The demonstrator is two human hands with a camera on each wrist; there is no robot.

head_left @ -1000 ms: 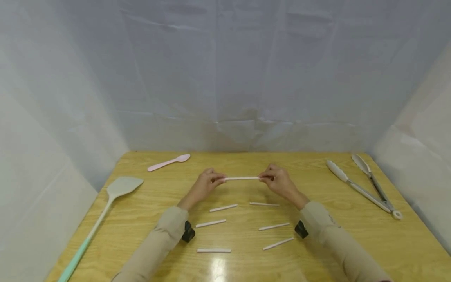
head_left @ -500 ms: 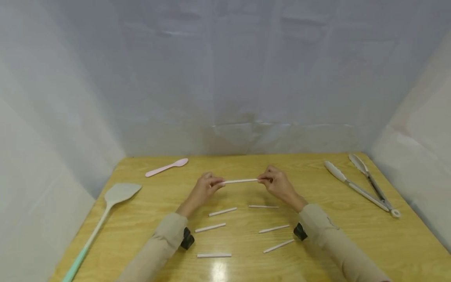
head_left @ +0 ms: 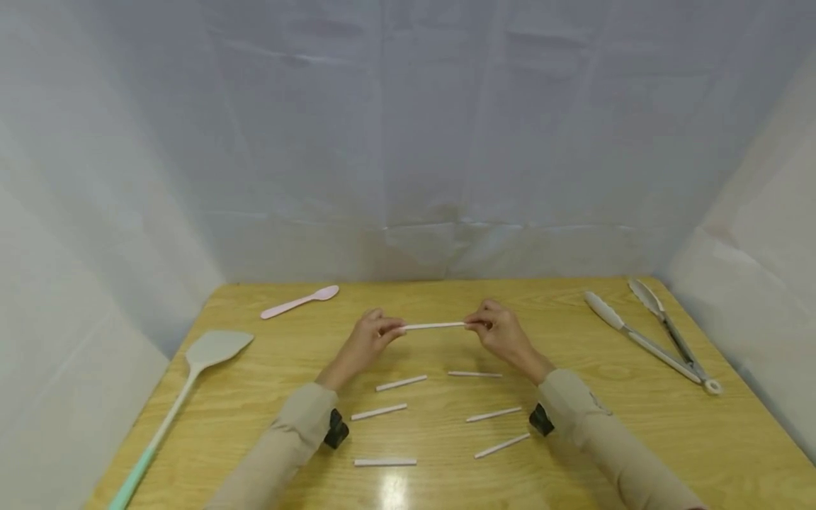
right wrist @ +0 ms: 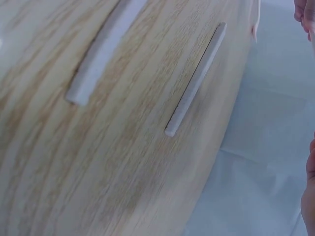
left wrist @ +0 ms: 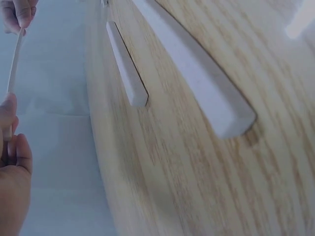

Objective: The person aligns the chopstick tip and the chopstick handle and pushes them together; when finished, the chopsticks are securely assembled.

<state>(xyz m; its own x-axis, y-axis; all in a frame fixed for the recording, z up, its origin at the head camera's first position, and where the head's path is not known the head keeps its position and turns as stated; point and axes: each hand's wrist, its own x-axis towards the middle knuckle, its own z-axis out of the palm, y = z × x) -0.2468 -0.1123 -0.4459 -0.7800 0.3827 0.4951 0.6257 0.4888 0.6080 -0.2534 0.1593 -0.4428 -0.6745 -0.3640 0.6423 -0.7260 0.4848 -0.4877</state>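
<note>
Glossy wooden tabletop (head_left: 567, 460) with streaky brown grain and a bright patch of glare. The white sticks (left wrist: 194, 69) look matt and smooth; their material is unclear. The pink spoon (head_left: 299, 302) looks like smooth plastic, as does the spatula (head_left: 213, 348), matt. Tongs (head_left: 659, 352) have shiny metal arms. Sleeves (head_left: 290, 425) are wrinkled matt cloth; the backdrop sheet (head_left: 421, 142) is creased, faintly shiny.

Near-side glare is reflected by the table (head_left: 440, 439); the sheet (head_left: 421, 142) is dimly lit; wrist views are softly blurred.
</note>
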